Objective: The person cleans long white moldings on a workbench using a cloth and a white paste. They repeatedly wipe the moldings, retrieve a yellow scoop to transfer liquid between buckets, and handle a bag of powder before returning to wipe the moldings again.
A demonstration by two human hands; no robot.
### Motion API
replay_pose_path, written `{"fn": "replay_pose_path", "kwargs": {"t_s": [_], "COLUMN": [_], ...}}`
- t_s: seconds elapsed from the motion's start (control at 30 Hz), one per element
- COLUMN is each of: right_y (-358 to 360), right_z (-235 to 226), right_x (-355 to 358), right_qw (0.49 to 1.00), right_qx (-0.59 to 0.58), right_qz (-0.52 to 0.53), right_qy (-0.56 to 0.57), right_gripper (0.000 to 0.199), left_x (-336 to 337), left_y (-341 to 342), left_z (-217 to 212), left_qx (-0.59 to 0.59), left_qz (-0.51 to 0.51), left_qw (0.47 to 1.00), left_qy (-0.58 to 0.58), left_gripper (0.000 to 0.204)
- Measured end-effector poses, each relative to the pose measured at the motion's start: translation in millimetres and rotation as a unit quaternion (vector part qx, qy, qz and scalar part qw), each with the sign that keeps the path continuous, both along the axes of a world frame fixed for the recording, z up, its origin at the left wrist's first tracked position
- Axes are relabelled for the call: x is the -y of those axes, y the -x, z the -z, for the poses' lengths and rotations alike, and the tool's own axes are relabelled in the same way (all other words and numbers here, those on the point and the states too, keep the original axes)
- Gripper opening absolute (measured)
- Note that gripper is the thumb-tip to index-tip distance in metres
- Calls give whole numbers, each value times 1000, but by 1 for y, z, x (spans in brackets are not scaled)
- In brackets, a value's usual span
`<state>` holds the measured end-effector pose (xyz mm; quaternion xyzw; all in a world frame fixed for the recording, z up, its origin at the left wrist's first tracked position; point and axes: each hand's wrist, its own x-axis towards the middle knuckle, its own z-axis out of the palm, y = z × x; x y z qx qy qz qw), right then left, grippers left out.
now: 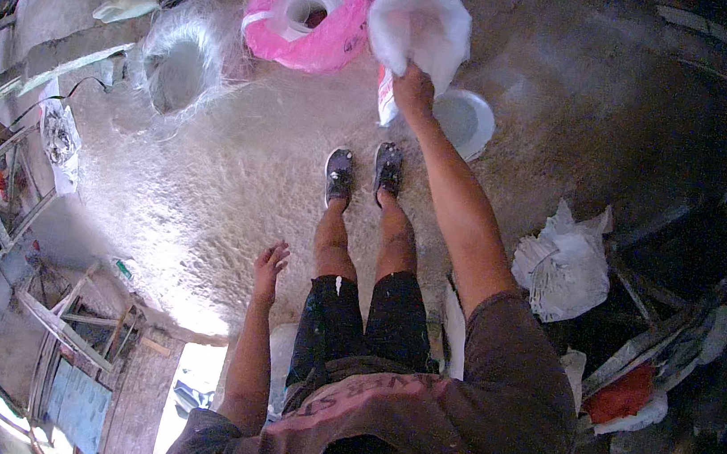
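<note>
While we stand on the concrete floor (205, 200), our left hand (270, 263) hangs loose beside the thigh, fingers spread and holding nothing. Farther out, our right hand (413, 85) grips a white sack (423, 23) raised above a white bucket (463, 120), with a pink bag (312, 10) just beside it.
</note>
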<state>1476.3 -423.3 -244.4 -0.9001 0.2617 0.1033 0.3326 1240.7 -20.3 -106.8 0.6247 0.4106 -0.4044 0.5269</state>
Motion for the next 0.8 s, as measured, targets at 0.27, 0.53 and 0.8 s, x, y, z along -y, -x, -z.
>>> {"fn": "replay_pose_path", "kwargs": {"t_s": [0.27, 0.53, 0.8], "right_y": [24, 81, 122], "right_z": [-182, -369, -320], "right_x": [3, 32, 65], "right_qw": [987, 948, 984], "right_qx": [94, 101, 11], "right_qz": [26, 224, 62], "right_qy": [-124, -202, -165], "right_gripper": [28, 23, 26], "left_x": [49, 128, 187], "left_y": [-112, -177, -140], "left_z": [42, 74, 51], "left_qx": [117, -331, -263], "left_qz": [112, -93, -53], "left_qw": [986, 866, 912], "left_qy": [40, 362, 311], "left_gripper": [54, 82, 55]}}
